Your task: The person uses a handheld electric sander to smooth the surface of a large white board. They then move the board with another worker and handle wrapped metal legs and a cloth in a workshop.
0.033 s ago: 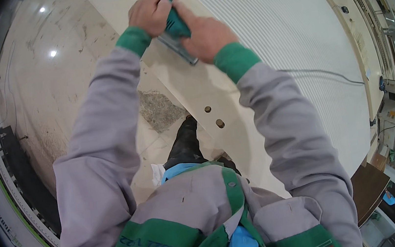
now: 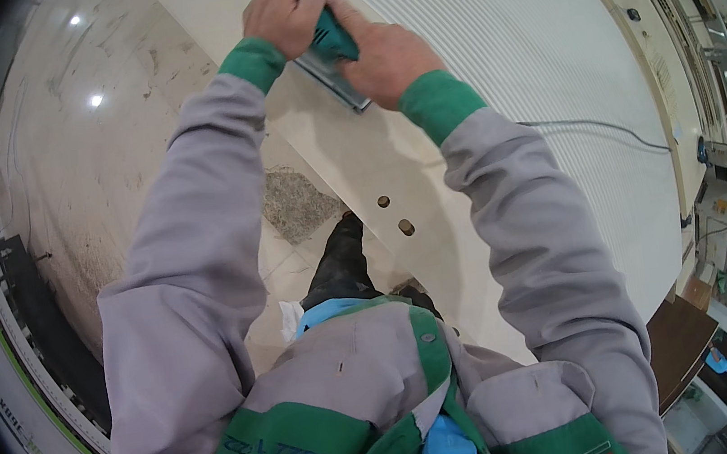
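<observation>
Holding the teal sander (image 2: 335, 40) with both hands at twelve o'clock, near the top edge of the view. Wrapped over its far end with the left grip (image 2: 283, 17), just short of twelve, fingers curled. Clasped round its near side with the right grip (image 2: 388, 59), between twelve and one, index finger laid along the body toward the left grip; undersides of both hidden. Slanting from half past ten toward half past four with the flat base (image 2: 332, 84), low over the smooth, pale part of the desk (image 2: 454, 261); cannot tell whether in full contact.

Just beside the sander, between one and two: a white ribbed panel (image 2: 533, 52). Across the ribs, between two and three: a thin grey cable (image 2: 596, 128), emerging past the right sleeve (image 2: 524, 207). Near the dial's centre, in the desk: two round holes (image 2: 406, 227). At ten: a pale, scuffed floor (image 2: 119, 157), with a rough grey patch (image 2: 299, 203) closer in. Below the centre, toward seven: a black trouser leg (image 2: 336, 262). Far off at four: a brown board (image 2: 682, 342) and, beyond, a person in blue (image 2: 718, 361).
</observation>
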Demonstrator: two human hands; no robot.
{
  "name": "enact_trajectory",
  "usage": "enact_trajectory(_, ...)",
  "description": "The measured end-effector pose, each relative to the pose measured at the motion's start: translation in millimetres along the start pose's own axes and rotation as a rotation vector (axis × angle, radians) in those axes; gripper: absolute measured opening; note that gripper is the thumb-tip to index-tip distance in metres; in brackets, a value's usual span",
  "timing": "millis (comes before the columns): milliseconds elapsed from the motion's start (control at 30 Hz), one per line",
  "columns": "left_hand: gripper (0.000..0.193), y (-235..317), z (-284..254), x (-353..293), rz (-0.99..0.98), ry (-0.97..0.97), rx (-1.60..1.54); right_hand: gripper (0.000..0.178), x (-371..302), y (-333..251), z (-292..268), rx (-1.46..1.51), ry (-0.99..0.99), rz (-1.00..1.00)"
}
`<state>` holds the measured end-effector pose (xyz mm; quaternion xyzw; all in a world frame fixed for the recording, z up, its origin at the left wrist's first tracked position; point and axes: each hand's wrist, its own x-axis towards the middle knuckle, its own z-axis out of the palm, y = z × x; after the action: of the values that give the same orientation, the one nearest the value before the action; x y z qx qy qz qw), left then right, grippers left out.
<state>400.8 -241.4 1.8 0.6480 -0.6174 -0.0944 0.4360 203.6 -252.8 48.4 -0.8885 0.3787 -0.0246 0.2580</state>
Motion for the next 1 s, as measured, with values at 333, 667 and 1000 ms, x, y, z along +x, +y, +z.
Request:
enact_trajectory(333, 0.018, 148.8, 23.7, -162.8, -0.014, -0.2, -0.285, 0.088, -237.5, 7.6, 28.2, 0.283, -0.133, 0.182)
enact_trajectory(667, 0.025, 70.5, 15.7, -80.0, 0.092, -0.264, -0.18, 0.093, -131.6, 5.9, 33.1, 0.336, -0.045, 0.132)
enact_trajectory(1000, 0.026, 81.1, 9.0, -118.4, 0.1, -0.195, -0.121, 0.096, -156.9, -14.6, 33.5, 0.333, -0.04, 0.083)
